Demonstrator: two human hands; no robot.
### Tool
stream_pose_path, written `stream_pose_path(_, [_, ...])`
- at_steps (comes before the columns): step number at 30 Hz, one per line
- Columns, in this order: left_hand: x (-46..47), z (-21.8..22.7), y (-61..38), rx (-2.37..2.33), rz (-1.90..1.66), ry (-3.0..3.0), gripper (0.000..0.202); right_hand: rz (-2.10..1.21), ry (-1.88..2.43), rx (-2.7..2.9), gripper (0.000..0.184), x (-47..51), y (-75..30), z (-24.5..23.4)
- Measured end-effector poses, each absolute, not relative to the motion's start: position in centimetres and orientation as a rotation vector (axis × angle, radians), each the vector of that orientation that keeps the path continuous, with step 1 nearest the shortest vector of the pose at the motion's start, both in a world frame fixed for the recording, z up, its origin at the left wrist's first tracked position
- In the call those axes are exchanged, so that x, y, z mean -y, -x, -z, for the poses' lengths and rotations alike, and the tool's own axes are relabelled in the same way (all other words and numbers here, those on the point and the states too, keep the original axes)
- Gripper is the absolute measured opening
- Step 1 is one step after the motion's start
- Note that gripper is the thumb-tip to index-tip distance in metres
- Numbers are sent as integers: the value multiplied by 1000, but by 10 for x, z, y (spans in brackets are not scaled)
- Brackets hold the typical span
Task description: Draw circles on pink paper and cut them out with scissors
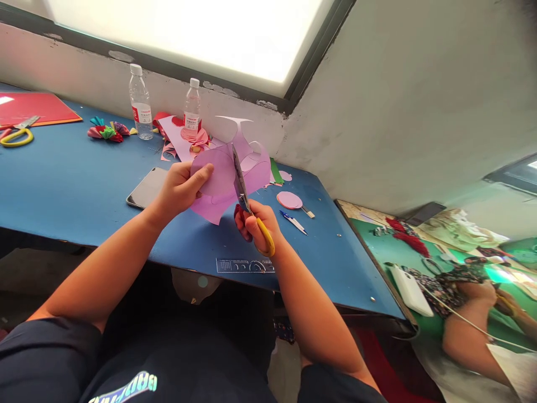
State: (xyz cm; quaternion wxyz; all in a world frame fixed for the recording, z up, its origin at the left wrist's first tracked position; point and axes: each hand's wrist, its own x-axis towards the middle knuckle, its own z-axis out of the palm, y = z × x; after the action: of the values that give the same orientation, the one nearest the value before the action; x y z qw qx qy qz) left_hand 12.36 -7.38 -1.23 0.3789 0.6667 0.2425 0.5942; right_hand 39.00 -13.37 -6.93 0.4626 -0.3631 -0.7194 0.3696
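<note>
My left hand (188, 182) pinches a sheet of purple paper (216, 168) by its left side, thumb on top. Curved cut-outs and drawn round outlines show on the sheet, which is held above the blue table (84, 184). In my right hand (262, 224) is a pair of scissors (240, 179) with yellow and red handles, its blades pointing up and away across the paper. Whether the blades are fully closed I cannot tell. A stack of round paper pieces (289, 200) and a blue-and-white pen (293, 222) lie to the right of the scissors.
Two water bottles (140, 103) stand by the wall near paper scraps (172, 134). A phone (146, 187), a clear ruler (245, 266), folded colourful fabric pieces (109, 131), other scissors (19, 136) and red sheets (37, 109) lie on the table. Another person's arm (470, 330) is at the green table, right.
</note>
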Motion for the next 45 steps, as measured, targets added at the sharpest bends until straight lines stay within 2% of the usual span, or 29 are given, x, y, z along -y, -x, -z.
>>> stream_pose_path(7, [70, 10, -124, -586, -1584, -1728, 99, -902, 899, 1780, 93, 134, -390, 67])
stream_pose_path(24, [67, 10, -124, -588, -1655, -1744, 101, -885, 897, 1776, 91, 135, -390, 64])
stream_pose_path(29, [68, 11, -125, -568, -1661, -1691, 95, -879, 901, 1763, 91, 134, -390, 65])
stream_pose_path(33, [70, 12, -127, -558, -1681, -1677, 80, -883, 892, 1756, 90, 133, -391, 67])
stream_pose_path(38, [73, 12, -130, -597, -1617, -1744, 84, -884, 883, 1751, 88, 133, -391, 67])
stream_pose_path(45, [72, 12, -131, -657, -1682, -1740, 68, -885, 893, 1752, 90, 135, -392, 64])
